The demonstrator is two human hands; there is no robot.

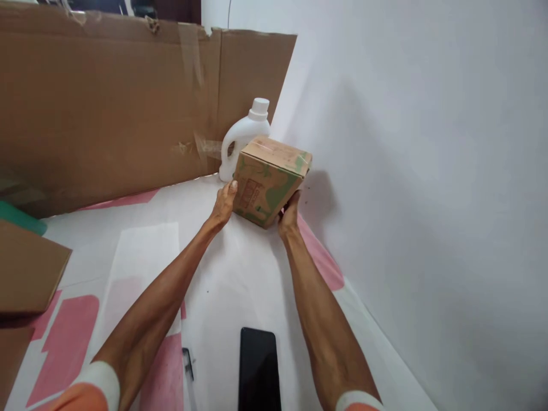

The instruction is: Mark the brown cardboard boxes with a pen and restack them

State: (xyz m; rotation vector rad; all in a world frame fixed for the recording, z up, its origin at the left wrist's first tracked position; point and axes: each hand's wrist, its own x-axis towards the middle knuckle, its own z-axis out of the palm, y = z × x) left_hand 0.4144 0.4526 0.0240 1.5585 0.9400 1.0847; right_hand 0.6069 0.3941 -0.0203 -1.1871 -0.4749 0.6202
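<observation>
A small brown cardboard box (pixel 269 185) with green printing is held tilted between my two hands, in front of a white jug (pixel 245 128) with a screw cap. My left hand (pixel 224 202) presses against the box's left side, thumb up along its edge. Around the lower right side of the box curls my right hand (pixel 290 212); its fingertips are partly hidden behind the carton. The box covers the lower right part of the jug.
A tall cardboard panel (pixel 107 108) stands along the back left, and a white wall (pixel 428 171) rises on the right. Near me lie a black phone (pixel 258 371) and a pen (pixel 188 365). Cardboard flaps (pixel 29 265) and a green object (pixel 21 218) are at left.
</observation>
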